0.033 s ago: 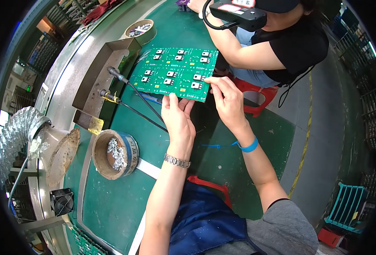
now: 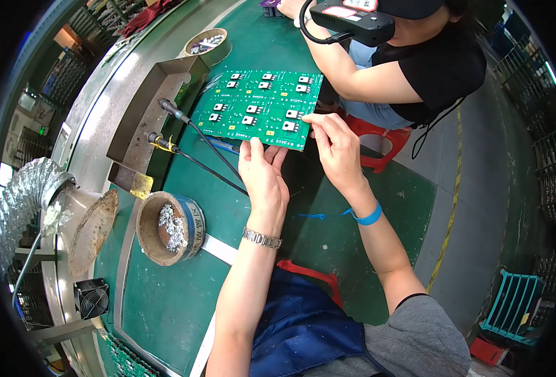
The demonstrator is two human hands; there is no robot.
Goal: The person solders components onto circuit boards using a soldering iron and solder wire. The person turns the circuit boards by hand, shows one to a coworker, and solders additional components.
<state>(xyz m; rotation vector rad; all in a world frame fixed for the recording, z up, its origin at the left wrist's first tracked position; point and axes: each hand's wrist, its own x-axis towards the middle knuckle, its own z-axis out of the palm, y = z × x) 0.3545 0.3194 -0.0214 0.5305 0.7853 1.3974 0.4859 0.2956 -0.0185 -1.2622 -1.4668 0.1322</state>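
A green circuit board (image 2: 237, 99) is held tilted above the green bench, with pairs of black, metal-tabbed components (image 2: 248, 120) in rows across its face. My left hand (image 2: 264, 179) grips the near edge, thumb on top and fingers underneath. At the right edge, my right hand (image 2: 339, 151) is closed in a pinch, its index fingertip against the board beside a component (image 2: 292, 115). The board hides part of my left fingers. A metal watch circles my left wrist, and a blue strap (image 2: 368, 214) is on my right.
Two soldering irons (image 2: 176, 111) with black cables rest in a metal tray (image 2: 127, 135) left of the board. A round pot (image 2: 168, 229) holds silvery scraps; another container (image 2: 206, 45) stands farther back. A co-worker (image 2: 378, 75) sits at the far right. A silver duct (image 2: 23, 201) stands left.
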